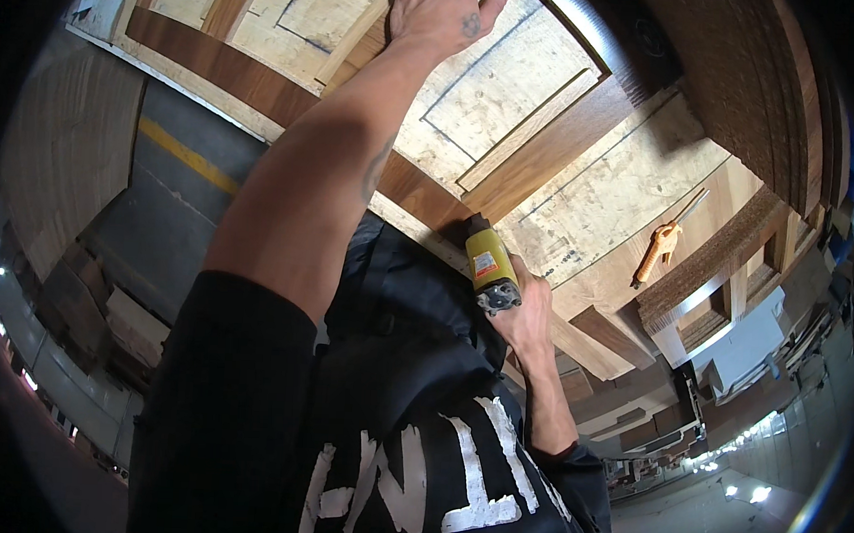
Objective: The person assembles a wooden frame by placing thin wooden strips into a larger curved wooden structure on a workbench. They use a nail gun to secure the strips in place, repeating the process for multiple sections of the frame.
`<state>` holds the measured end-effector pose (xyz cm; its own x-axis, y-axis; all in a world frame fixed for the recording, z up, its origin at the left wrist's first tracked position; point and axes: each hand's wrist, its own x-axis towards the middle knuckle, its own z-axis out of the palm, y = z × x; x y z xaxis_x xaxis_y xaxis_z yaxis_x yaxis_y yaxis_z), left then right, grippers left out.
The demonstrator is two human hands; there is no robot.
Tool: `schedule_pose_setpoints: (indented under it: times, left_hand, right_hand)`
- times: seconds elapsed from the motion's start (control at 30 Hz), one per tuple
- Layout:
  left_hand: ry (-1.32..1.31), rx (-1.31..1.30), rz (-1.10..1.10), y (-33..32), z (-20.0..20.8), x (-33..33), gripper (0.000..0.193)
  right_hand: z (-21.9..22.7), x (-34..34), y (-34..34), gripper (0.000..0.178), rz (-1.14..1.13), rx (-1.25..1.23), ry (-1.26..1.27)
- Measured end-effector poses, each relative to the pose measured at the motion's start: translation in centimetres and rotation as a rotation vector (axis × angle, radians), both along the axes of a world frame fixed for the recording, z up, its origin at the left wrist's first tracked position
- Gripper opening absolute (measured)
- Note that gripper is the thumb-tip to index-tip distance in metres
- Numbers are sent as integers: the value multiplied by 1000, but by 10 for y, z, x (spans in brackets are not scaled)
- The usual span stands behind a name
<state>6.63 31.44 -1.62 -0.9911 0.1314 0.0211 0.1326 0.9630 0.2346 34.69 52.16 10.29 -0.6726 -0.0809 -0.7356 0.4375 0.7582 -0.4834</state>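
Note:
My left hand (440, 16) reaches far out and lies flat on a large wooden door panel (511, 99), fingers spread, holding nothing. My right hand (530, 317) grips a yellow power tool (487, 258) with a black nose and a grey rear end. The tool's nose is pressed against the near edge of the panel, close to my black shirt. The panel has dark brown veneer frames around pale, rough inset fields.
An orange hand tool (658, 248) with a thin metal nozzle lies on the panel to the right. Stacks of wooden boards (758, 100) stand beyond it. A grey floor with a yellow line (186, 156) runs on the left, and more board stacks (82, 299) lie there.

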Motion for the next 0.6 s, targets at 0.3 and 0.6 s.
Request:
schedule_pose_setpoints:
  times: [0.3, 0.6]
  left_hand:
    - [33, -5, -8, -1, -6, 0, 80]
    - [32, 9, -12, -4, -1, -1, 80]
  right_hand:
    - [0, -7, -7, 36, 16, 1, 20]
    - [5, -8, -15, 39, -8, 35, -10]
